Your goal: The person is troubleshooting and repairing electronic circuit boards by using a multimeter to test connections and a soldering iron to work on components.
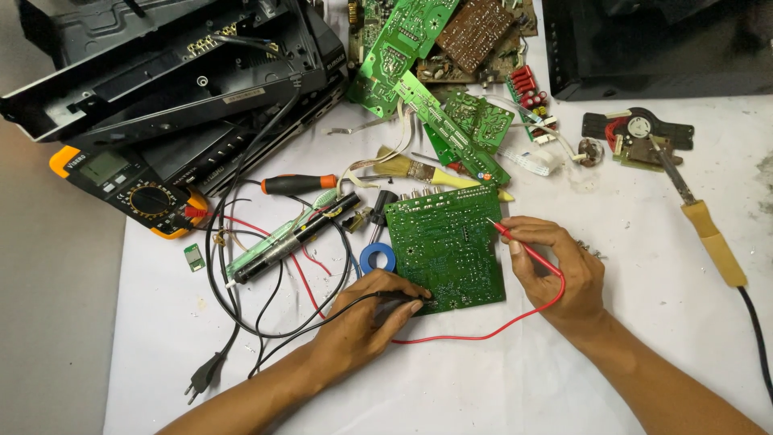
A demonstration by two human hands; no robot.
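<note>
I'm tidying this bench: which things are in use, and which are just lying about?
In use: green board, red probe in right hand, black probe under left hand, meter.
Lying about: soldering iron, brush, screwdriver, tape roll.

the green circuit board (447, 246) under the hands looks like hard laminate with a faintly glossy lacquer, dotted with dull solder points. the red probe (523, 248) is smooth plastic with a thin bare metal tip; its lead is rubbery and slightly shiny. the desk (644, 266) wears a matt white sheet, cloth or paper, smudged in places. the soldering iron (708, 229) has a matt yellowish handle, wood or plastic, and a dull grey metal shaft. the multimeter (129, 189) is black plastic in an orange rubbery jacket.
</note>
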